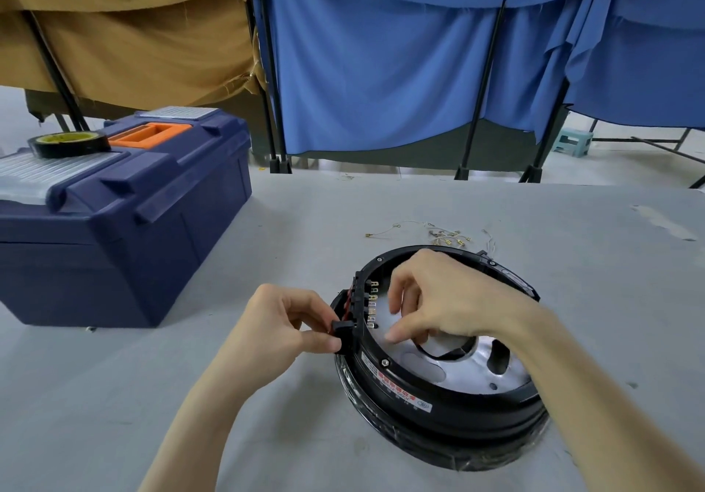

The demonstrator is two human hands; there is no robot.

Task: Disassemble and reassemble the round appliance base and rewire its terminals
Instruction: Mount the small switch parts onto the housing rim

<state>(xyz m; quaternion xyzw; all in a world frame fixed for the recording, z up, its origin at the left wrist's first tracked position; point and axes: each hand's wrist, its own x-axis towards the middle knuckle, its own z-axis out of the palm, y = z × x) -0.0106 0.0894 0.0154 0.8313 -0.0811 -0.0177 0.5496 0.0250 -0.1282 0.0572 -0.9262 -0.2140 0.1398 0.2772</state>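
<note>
Left hand pinches the black connector block on the base rim's left side, right hand curls emptily near the terminals; a slip could bend those exposed tabs.

A grey worktop fills the near half. At twelve o'clock hangs a blue curtain on black stands, at ten o'clock a tan curtain (rumpled, frayed at its edge). A small pale-green stool sits on the light floor at two o'clock.
</note>
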